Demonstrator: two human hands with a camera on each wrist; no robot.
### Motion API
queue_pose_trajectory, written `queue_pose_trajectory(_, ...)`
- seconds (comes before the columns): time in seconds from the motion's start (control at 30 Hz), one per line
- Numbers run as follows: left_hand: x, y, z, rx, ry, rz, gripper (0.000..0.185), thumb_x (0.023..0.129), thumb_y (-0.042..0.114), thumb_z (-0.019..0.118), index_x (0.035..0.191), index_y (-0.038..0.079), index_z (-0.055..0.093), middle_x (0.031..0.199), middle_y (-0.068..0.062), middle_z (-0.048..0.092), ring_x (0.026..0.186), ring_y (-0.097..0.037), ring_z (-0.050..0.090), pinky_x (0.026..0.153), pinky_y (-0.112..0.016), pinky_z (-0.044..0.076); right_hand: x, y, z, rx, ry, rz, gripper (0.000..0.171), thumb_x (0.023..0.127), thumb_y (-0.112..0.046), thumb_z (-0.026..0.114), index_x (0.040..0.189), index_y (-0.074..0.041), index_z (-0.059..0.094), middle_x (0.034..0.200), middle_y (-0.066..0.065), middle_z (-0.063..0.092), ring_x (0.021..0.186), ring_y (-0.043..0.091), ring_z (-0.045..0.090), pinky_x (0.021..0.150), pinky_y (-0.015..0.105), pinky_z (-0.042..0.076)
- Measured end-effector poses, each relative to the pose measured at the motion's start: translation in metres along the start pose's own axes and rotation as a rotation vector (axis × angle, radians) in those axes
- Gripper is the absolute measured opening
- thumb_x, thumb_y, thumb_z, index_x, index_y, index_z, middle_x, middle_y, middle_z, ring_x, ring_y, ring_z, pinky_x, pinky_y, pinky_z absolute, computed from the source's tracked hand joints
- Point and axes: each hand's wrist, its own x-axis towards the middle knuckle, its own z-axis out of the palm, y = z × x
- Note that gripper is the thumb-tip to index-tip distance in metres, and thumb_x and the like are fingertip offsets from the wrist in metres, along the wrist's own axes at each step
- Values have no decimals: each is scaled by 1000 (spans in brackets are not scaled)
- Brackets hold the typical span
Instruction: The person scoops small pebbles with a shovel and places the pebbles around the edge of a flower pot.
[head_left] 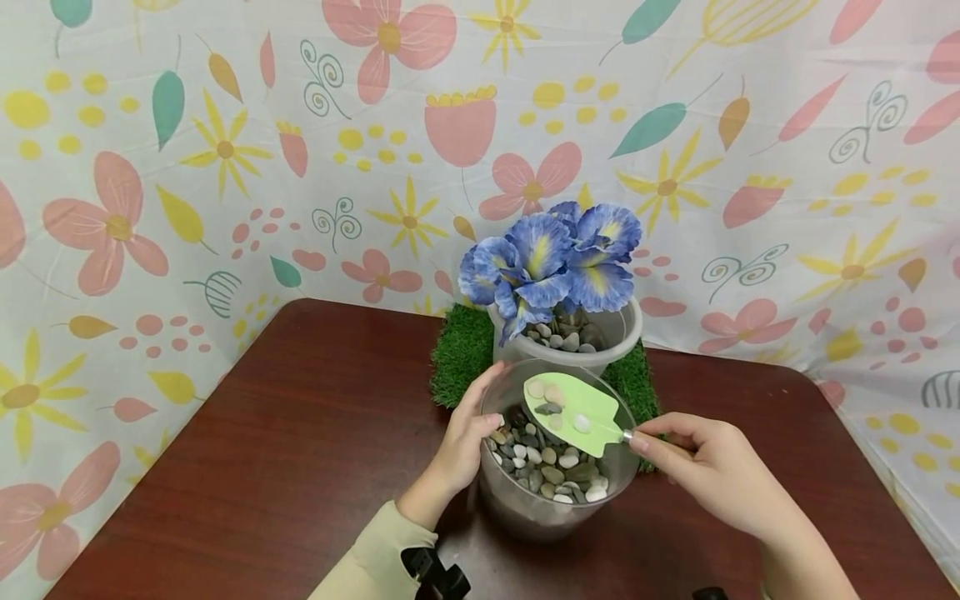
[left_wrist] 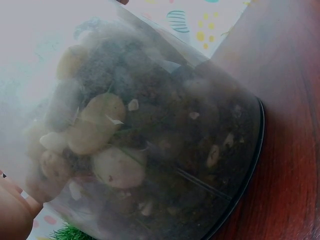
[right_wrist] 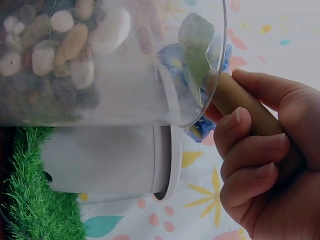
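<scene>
A clear plastic bucket (head_left: pixel 525 518) with grey, brown and white pebbles (head_left: pixel 551 473) stands on the table. My left hand (head_left: pixel 456 440) holds its left side, thumb over the rim and fingers outside. In the left wrist view, dark soil and stones (left_wrist: pixel 97 125) show through the bucket wall. My right hand (head_left: pixel 708 468) grips the wooden handle (right_wrist: pixel 250 110) of a small trowel. The trowel's light green blade (head_left: pixel 596 407) lies over the bucket's mouth with several pebbles on it, above the stones inside.
Just behind the bucket, a white pot (head_left: pixel 628 333) holds blue artificial flowers (head_left: pixel 540 250) and stones. The pot stands on a green artificial grass mat (head_left: pixel 461 358). Beyond the dark red-brown table (head_left: pixel 300 433) hangs a floral-patterned cloth (head_left: pixel 285 167).
</scene>
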Motion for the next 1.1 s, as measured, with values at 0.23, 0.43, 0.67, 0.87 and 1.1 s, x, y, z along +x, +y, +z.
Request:
queue_pose_trajectory(0.23,-1,0,0,-6,4,-22,60,84,13,35,141,5,23,144,-16,27,134,-25,21,103,-55,19,3,2,1,8,6,-8,7,81,-26,63,86,-24,67,46,-9,39,41,6,39,42,22,36)
queue_pose_trajectory(0.43,-1,0,-1,6,-8,-27,59,84,11,34,142,5,22,145,-15,26,135,-25,19,104,-55,18,7,3,1,5,-1,2,7,82,-28,62,87,-26,66,45,-8,40,39,6,37,39,22,34)
queue_pose_trajectory(0.67,0,2,-1,-2,-32,3,59,85,8,31,142,3,18,145,-17,24,132,-33,24,104,-55,20,14,2,-4,-21,21,5,6,81,-29,63,86,-27,66,45,-8,36,37,6,33,37,24,31)
queue_pose_trajectory(0.87,2,1,0,-19,-35,38,59,84,9,32,141,-1,18,143,-21,24,129,-39,26,101,-58,22,22,3,-9,-27,30,15,9,82,-30,61,88,-25,66,44,-6,38,36,8,34,36,25,31)
queue_pose_trajectory(1.1,1,-1,0,-26,-32,49,60,84,11,33,141,-2,18,142,-24,25,128,-41,26,101,-58,22,33,7,-8,-26,28,48,16,82,-35,60,89,-23,66,44,-3,42,36,11,37,37,26,33)
